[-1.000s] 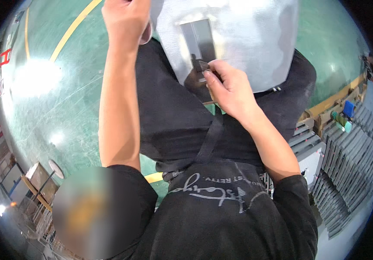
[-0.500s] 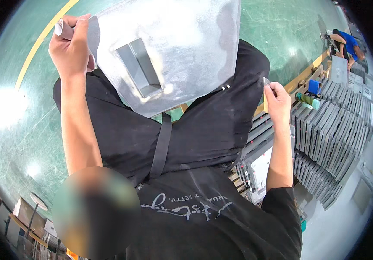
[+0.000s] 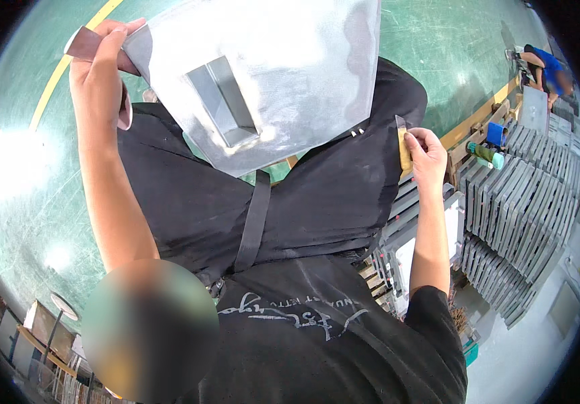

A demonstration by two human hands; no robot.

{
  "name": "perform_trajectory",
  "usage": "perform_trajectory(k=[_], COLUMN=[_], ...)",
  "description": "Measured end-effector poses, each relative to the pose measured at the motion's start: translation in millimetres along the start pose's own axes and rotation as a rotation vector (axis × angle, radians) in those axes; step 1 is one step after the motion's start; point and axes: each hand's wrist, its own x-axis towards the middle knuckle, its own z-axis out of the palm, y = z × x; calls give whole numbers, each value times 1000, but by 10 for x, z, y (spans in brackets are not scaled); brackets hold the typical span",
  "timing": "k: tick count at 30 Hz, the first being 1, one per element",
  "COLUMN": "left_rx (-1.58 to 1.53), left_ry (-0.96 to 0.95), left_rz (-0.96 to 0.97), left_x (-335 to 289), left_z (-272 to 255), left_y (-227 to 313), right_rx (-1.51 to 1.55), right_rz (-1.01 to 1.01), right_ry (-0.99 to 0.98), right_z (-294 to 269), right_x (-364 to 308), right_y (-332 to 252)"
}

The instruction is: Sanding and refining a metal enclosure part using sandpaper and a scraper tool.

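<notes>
A grey-white panel [image 3: 296, 81] lies tilted across my lap, with a rectangular recess [image 3: 222, 101] sunk into it. At the panel's left corner, my left hand [image 3: 101, 74] is closed round a curled brownish sheet of sandpaper [image 3: 82, 44]; one end sticks out past the fingers and another part shows below the palm. Whether those fingers also grip the panel cannot be made out. Apart from the panel, over my right knee, my right hand [image 3: 428, 158] pinches a small yellow-handled scraper [image 3: 405, 153], its dark pointed metal tip upward.
Stacks of grey panels [image 3: 519, 195] stand on the right, with a blue box [image 3: 496, 135] and a green roll [image 3: 484, 155] near them. Farther back a person in blue [image 3: 549, 71] bends over. Green floor [image 3: 34, 202] with yellow lines stretches out left.
The sandpaper in my left hand has opened from a tight roll to a flatter strip as that hand shifted left. My right hand has turned, so more of the scraper shows.
</notes>
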Motion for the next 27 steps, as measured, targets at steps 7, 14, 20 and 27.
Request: perform_trajectory(k=[7, 14, 20, 27], left_rx=[-24, -158, -291, -364], left_ry=[-146, -218, -274, -249], left_rz=[-94, -179, -128, -79], left_x=[-46, -51, -34, -61], left_z=[-190, -200, -95, 22], left_y=[222, 342, 129, 41], right_rx=[-280, -25, -17, -78], right_rz=[-210, -569, -874, -984], right_ry=[315, 150, -102, -56], right_z=[13, 950, 1778, 2377], right_x=[8, -135, -142, 135], right_y=[-143, -1352, -2113, -2552])
